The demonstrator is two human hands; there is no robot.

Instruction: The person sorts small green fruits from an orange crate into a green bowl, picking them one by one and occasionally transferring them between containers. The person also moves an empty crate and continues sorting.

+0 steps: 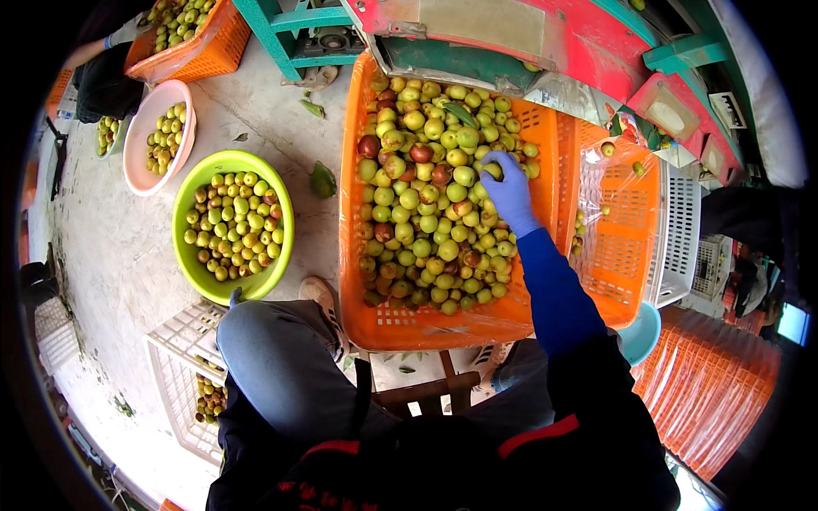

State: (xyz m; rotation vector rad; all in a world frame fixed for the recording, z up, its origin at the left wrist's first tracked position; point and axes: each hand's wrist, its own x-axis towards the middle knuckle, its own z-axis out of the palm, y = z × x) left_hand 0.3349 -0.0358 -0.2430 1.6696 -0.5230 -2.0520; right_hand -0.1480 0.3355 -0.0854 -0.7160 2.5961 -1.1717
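Note:
Green jujubes (448, 249), some with brown or red patches, fill a plastic-lined orange crate (434, 339) before my knees. At the crate's right side my right hand (509, 192), in a purple glove, has its fingers closed round one green jujube (493, 171). A single green leaf (461, 114) lies on the fruit at the far end. Only a bit of my left hand (236, 295) shows, at the near rim of a lime-green basin (181, 200) of jujubes. My knee hides the rest, so its fingers cannot be made out.
A pink basin (134, 162) and another orange crate (223, 43) of jujubes stand at the far left, by another person's gloved hand (129, 32). A white crate (170, 375) is beside my left leg. Red-and-green machinery (588, 51) edges the far side. Stacked orange crates (703, 375) stand right.

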